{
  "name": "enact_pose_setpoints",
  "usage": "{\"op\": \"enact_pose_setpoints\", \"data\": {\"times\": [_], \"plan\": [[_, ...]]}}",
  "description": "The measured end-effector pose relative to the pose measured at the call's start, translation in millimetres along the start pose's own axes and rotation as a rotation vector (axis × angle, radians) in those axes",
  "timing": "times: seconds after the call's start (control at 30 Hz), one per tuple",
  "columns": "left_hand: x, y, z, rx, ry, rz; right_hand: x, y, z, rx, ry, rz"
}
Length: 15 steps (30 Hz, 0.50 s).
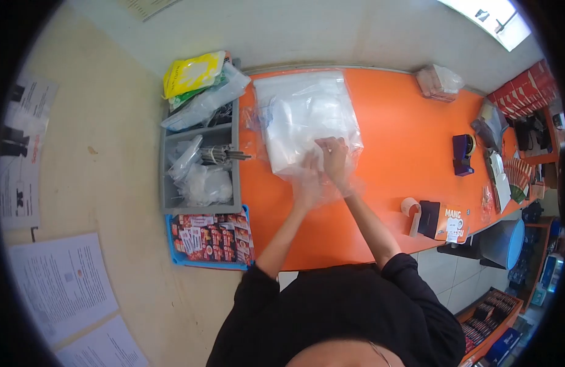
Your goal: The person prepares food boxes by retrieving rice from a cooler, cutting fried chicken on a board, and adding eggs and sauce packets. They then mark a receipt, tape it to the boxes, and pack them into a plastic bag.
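Note:
A thick stack of clear plastic bags (307, 116) lies on the orange table, close to the wall. Over its near edge, my right hand (335, 162) is closed, its fingers pinching thin clear plastic. My left hand (307, 182) is just beside it, at the stack's near corner. Clear film covers that hand and its fingers are blurred, so their grip is not plain. Loose crumpled plastic (331, 191) hangs around both wrists; whether it is one bag or more I cannot make out.
A grey divided bin (236, 177) at left holds plastic packs and thin sticks. Nearer me is a blue tray (172, 244) of printed sachets. To the right are a tape dispenser (462, 154), a paper roll (410, 208), a dark-and-orange box (438, 219) and a wrapped pack (439, 82).

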State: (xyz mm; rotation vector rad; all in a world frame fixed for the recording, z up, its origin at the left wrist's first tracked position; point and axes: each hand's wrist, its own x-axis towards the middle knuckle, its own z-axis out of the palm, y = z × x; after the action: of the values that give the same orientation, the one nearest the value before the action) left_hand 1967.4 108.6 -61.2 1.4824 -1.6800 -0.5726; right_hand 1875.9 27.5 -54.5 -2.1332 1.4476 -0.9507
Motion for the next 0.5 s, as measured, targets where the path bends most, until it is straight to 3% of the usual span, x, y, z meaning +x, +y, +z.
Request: {"op": "enact_pose_setpoints", "data": {"times": [0.03,0.1,0.17,0.2,0.27,0.33,0.4,0.43,0.5], "plan": [[14,-23,8,-0.172,0.015,0.061,3,-15,-6,0.166,0.026,0.116],[52,-97,54,0.507,-0.143,0.272,-3,-26,10,0.321,0.066,0.229],[96,-93,53,0.526,-0.109,0.246,-22,-13,47,0.725,0.427,0.451],[119,-86,49,0.551,-0.077,0.208,-18,-22,31,0.72,0.445,0.448],[151,-71,44,0.594,-0.018,0.121,-11,-55,-25,1.724,0.181,1.1],[166,-76,49,0.606,0.007,0.075,-26,-48,-36,1.781,0.14,1.088],[173,-101,52,0.469,0.014,0.161,-48,-54,-45,1.989,0.008,1.071],[172,-76,32,0.466,0.007,0.17,-61,-63,-55,2.123,-0.083,1.065],[156,6,-31,0.657,-0.088,0.379,-85,-102,-96,1.892,-0.254,1.145]]}}
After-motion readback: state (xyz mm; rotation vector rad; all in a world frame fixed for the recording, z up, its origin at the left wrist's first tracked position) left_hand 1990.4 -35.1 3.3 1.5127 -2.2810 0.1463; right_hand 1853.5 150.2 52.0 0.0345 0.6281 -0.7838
